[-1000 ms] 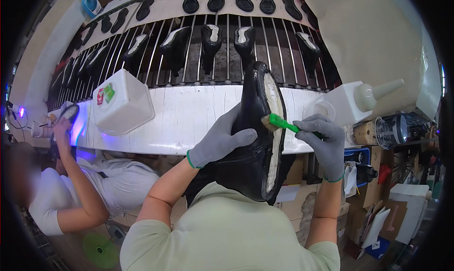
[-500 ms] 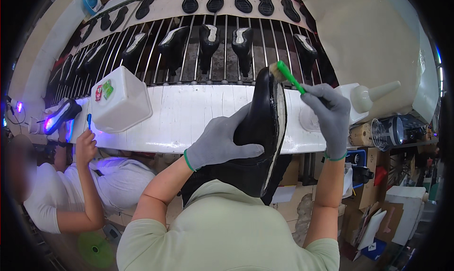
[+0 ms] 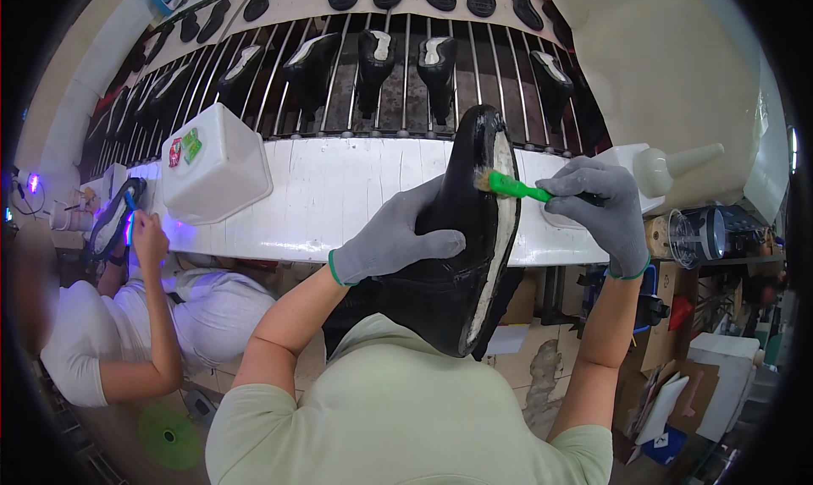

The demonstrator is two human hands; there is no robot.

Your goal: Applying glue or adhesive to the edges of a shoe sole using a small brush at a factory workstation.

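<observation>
green brush [image 3: 518, 188] between right fingertips [image 3: 561, 184]

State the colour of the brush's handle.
The brush handle is bright green, best seen in the head view.

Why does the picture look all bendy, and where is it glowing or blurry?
In the head view, the fisheye lens bends the white table's edges and leaves black corners; in the head view, a small violet light glows at far left; in the head view, the black boot has shiny highlights and the co-worker's head is blurred.
</observation>
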